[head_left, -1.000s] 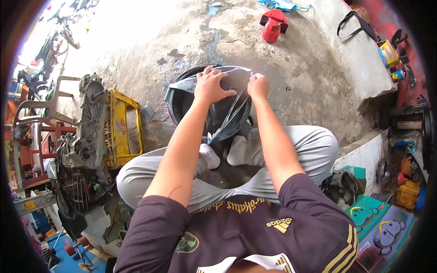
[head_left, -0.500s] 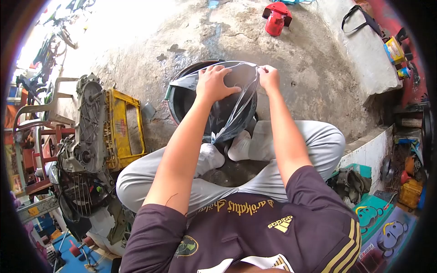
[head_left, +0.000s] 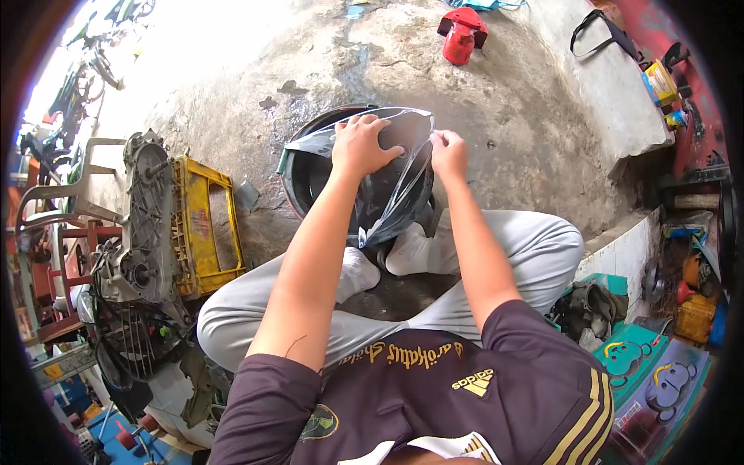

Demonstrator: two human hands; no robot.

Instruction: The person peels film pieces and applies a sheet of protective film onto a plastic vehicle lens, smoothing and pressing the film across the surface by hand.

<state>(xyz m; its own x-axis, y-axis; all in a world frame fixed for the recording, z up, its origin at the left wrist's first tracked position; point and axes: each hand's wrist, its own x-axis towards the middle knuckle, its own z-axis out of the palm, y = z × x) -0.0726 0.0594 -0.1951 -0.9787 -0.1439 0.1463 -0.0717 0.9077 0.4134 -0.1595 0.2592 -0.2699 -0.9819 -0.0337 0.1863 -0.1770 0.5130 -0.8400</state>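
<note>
A dark round basin (head_left: 304,174) stands on the floor between my feet. Over its top lies a clear, shiny plastic sheet (head_left: 403,182), with bright creased edges that run to a point at the near rim. My left hand (head_left: 360,147) rests on the sheet's left part, fingers spread and thumb out to the side. At the right edge of the sheet, my right hand (head_left: 448,153) pinches the plastic between thumb and fingertips. What lies inside the basin is hard to make out through the plastic.
On the left stand a yellow crate (head_left: 209,221), a metal engine casing (head_left: 147,205) and a chair (head_left: 77,182). A red object (head_left: 460,37) lies on the concrete ahead. To the right are a concrete ledge (head_left: 612,97), metal parts (head_left: 593,306) and a teal box (head_left: 632,345).
My right hand has moved slightly down and toward me along the plastic's right edge. My left hand stays on the sheet. The whole view has shifted a little.
</note>
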